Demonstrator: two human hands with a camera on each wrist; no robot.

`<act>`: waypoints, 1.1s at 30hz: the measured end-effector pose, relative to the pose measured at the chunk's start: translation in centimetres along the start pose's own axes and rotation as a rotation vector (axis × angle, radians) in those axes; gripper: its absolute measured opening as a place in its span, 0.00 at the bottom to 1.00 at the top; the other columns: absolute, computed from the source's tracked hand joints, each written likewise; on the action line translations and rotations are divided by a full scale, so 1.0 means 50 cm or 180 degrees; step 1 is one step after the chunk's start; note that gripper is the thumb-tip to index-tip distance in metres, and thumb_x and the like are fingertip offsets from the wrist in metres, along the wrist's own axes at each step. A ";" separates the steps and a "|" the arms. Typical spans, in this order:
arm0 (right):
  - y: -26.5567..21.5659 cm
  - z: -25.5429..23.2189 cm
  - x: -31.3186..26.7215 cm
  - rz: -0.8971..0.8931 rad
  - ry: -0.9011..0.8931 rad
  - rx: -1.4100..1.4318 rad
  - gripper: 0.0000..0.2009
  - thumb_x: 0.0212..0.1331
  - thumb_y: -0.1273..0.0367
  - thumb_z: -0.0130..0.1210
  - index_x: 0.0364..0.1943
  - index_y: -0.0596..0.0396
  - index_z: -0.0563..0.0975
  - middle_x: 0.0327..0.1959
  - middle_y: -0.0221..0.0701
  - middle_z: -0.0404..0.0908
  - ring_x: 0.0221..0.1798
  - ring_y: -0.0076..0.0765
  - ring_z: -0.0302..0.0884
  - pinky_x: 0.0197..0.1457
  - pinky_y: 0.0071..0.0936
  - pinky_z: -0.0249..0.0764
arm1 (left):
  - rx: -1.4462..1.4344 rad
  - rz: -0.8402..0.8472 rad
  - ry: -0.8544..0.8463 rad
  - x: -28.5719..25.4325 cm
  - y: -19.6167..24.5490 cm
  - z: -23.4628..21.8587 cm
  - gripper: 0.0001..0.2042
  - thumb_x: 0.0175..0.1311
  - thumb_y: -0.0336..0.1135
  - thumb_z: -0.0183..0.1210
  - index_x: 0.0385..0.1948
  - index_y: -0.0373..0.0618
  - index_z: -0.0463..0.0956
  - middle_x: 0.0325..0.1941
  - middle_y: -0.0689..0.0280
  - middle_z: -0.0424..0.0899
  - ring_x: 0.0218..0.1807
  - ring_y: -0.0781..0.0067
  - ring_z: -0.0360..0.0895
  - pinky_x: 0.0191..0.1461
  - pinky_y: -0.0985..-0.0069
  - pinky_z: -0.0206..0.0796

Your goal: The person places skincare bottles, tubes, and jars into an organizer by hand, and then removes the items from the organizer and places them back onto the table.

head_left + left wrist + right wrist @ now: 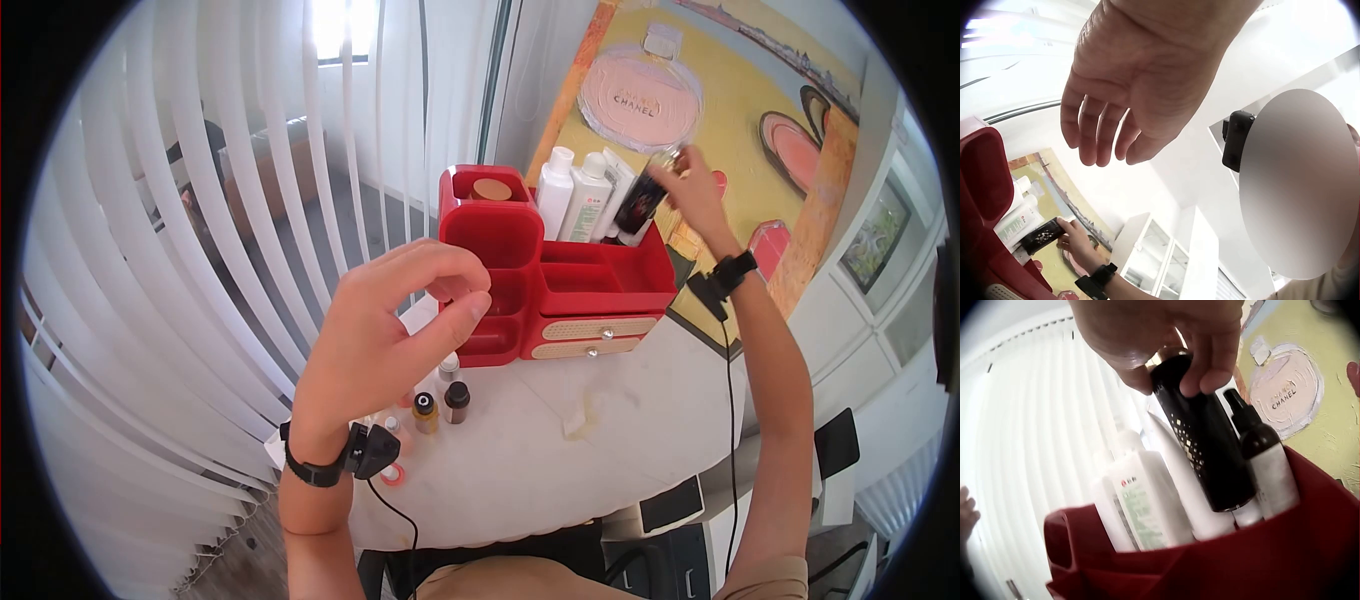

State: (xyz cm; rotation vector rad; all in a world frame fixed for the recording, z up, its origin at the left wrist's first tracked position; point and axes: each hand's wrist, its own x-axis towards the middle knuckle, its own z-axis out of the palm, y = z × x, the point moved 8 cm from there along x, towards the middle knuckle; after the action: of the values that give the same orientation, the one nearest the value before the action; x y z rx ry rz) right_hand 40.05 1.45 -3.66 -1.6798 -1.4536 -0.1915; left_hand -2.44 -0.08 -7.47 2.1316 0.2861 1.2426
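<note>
The black bottle [1200, 447] stands tilted in the red organizer's [600, 285] back compartment, right hand [695, 190] gripping its top. The right wrist view alone shows a spray bottle [1263, 459] touching it. Left hand [385, 335] hovers empty, fingers loosely curled, above small bottles [442, 402] on the surface [560, 450].

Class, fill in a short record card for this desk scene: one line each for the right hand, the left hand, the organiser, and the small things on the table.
right hand: grips the top of a black bottle standing in the organiser's back compartment
left hand: raised, fingers loosely curled, holding nothing
red organiser: on the white table; holds white bottles at the back
small vials: stand on the table in front of the organiser
</note>
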 end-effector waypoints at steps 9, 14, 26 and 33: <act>-0.044 0.021 -0.076 0.0115 -0.0642 -0.0120 0.22 0.65 0.57 0.66 0.45 0.60 0.70 0.34 0.32 0.78 0.26 0.24 0.79 0.25 0.23 0.73 | -0.0031 0.0167 0.0047 -0.004 0.002 0.003 0.06 0.62 0.25 0.65 0.39 0.37 0.81 0.36 0.63 0.84 0.37 0.73 0.79 0.45 0.75 0.72; -0.020 0.069 -0.100 0.0301 -0.0887 0.0049 0.26 0.66 0.56 0.65 0.56 0.62 0.71 0.44 0.37 0.82 0.32 0.25 0.83 0.32 0.23 0.78 | 0.0017 0.0093 0.0010 -0.003 0.002 0.003 0.06 0.62 0.25 0.65 0.40 0.38 0.81 0.37 0.63 0.84 0.37 0.73 0.79 0.45 0.75 0.72; -0.149 0.089 -0.389 0.0090 -0.2434 0.0348 0.27 0.56 0.68 0.73 0.59 0.54 0.75 0.49 0.29 0.81 0.36 0.23 0.81 0.41 0.24 0.77 | 0.0112 0.0086 -0.0173 -0.002 -0.008 0.020 0.07 0.64 0.24 0.63 0.42 0.37 0.83 0.42 0.63 0.86 0.43 0.73 0.80 0.53 0.74 0.73; -0.084 0.216 -0.546 -0.0331 -0.2669 -0.0249 0.24 0.58 0.58 0.70 0.54 0.54 0.76 0.51 0.42 0.80 0.44 0.50 0.82 0.50 0.40 0.79 | 0.0074 -0.0261 -0.0262 -0.005 -0.009 0.031 0.07 0.64 0.24 0.62 0.42 0.37 0.83 0.42 0.63 0.85 0.42 0.74 0.80 0.52 0.73 0.73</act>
State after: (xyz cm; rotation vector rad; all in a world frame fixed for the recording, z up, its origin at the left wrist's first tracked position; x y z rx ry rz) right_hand 23.74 -11.20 -24.95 -1.8412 -2.1565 0.4652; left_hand -1.19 -0.51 -8.46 2.1624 0.3504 1.1072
